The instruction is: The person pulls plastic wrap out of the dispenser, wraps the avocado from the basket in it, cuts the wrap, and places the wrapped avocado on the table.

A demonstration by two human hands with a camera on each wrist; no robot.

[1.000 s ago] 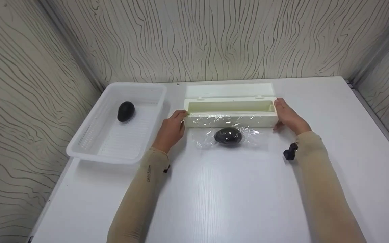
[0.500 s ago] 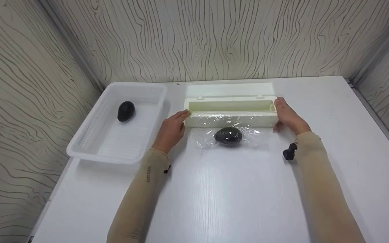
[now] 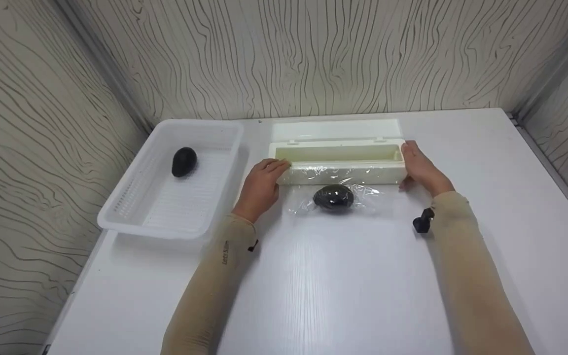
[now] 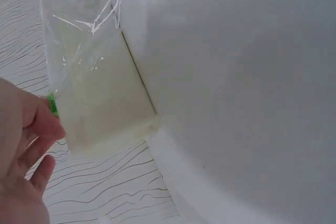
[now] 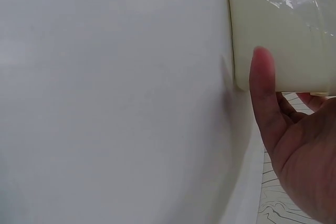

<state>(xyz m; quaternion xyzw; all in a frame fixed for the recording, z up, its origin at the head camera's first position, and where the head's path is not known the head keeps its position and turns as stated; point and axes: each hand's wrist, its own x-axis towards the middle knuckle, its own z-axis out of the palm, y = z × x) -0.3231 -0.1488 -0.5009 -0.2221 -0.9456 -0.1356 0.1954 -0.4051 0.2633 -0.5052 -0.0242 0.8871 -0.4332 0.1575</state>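
Observation:
A cling film dispenser [image 3: 363, 173], a long white box with its lid laid back, lies across the table in the head view. Clear cling film [image 3: 368, 193] hangs over its front and covers an avocado [image 3: 334, 197] lying before it. My left hand [image 3: 259, 190] is at the box's front top edge near the left end. In the left wrist view its fingers pinch a small green slide cutter [image 4: 53, 104], mostly hidden by them. My right hand [image 3: 423, 170] grips the box's right end; the thumb [image 5: 262, 77] lies against the front and the other fingers reach behind.
A white plastic basket [image 3: 153, 230] stands on the left of the table, with a second avocado [image 3: 184, 161] inside. Patterned wall panels [image 3: 333, 54] rise behind the table and at both sides.
My left hand has slid rightward along the dispenser's front edge, from its left corner. The right hand keeps its grip on the right end, and the wrapped avocado lies as before.

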